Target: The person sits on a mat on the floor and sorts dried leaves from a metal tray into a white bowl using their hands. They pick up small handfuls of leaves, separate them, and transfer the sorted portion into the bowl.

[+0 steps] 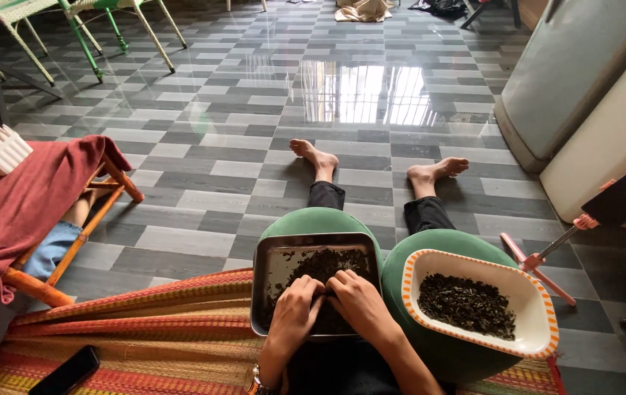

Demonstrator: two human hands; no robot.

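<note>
A: Head view, surface and room?

B: Glossy floor of grey rectangular tiles (254, 146) fills the upper frame, with a window reflected at centre top. A striped woven mat in red and yellow (167, 322) covers the lower left. A pale appliance cabinet (583, 80) stands at upper right. A wooden chair draped with a dark red cloth (28, 197) sits at left.

A: Counts?

B: Two bare feet, two hands, two containers. One black phone (68, 371) lies on the mat at lower left. One pink-legged phone stand (583, 219) is at right.

A: Containers?

B: Square metal tray (265, 271) at lower centre on the lap, holding dark dried leaves (327, 263) spread loosely. Just right of it, on the green-clad knee, a white oval dish with an orange patterned rim (540, 292) holds a second, denser heap of the same leaves.

A: Hands?

B: Left hand (295, 311) and right hand (357, 303) are both inside the tray, side by side and touching, fingers curled down into the leaves. Whether either pinches any, I cannot tell.
</note>
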